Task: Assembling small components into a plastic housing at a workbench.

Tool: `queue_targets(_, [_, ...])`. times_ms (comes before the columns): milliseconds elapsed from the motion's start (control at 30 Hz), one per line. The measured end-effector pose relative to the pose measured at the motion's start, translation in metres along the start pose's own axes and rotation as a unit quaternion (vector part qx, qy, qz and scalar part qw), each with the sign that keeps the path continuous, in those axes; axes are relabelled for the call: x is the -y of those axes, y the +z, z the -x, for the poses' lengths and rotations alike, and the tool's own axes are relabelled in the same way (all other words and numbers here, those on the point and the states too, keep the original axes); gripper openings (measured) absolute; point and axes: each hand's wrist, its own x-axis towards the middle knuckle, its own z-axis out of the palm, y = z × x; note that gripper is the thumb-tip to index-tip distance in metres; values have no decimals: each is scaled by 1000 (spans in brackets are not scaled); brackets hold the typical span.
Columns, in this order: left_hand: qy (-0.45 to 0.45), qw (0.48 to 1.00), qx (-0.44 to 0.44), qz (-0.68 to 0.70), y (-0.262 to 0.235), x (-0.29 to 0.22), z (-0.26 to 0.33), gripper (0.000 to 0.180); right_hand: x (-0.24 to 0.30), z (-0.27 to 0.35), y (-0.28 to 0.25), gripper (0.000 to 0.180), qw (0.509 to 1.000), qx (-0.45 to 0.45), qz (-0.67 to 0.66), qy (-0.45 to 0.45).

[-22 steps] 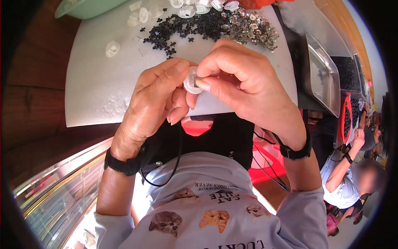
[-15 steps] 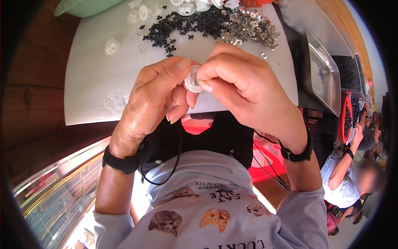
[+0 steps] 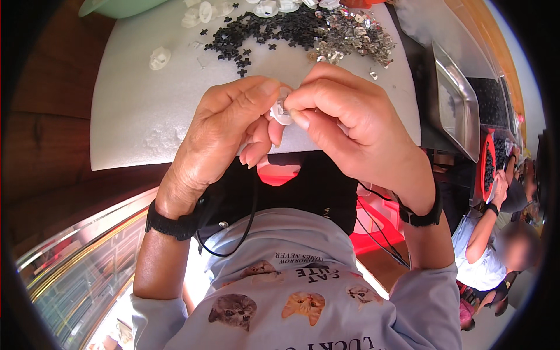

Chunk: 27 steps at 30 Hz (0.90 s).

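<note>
Between my two hands, over the near part of a white foam sheet (image 3: 140, 111), is a small round white plastic part (image 3: 281, 114). My left hand (image 3: 224, 119) grips its left side with thumb and fingers. The thumb and forefinger of my right hand (image 3: 350, 111) pinch together at its right side; whether a smaller piece sits between them is hidden. Beyond my hands lie a heap of small black cross-shaped pieces (image 3: 280, 29) and, to its right, a pile of small shiny metal clips (image 3: 361, 41).
More white plastic parts (image 3: 267, 8) lie at the far edge, and a single white part (image 3: 159, 58) lies to the left. A green bowl (image 3: 116, 7) is at the far left. A metal tray (image 3: 458, 105) stands at the right. Farther right, another person (image 3: 481, 245) sits by a red basket (image 3: 487, 169).
Both hands have shifted slightly to the right with the white plastic part, which is now tilted differently. My right fingertips stay at its side.
</note>
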Motion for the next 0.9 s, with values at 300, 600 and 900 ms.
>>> queue_targets(300, [-3,999,-6,32,-1,0,-1,38,14,2,0,29,995,34,90,8])
queue_targets(600, [31,999,0,38,0,4,0,42,8,8,1,19,998,-49,-28,40])
queue_targets(900, [55,998,-9,38,3,9,-1,40,10,6,18,4,976,-75,-102,177])
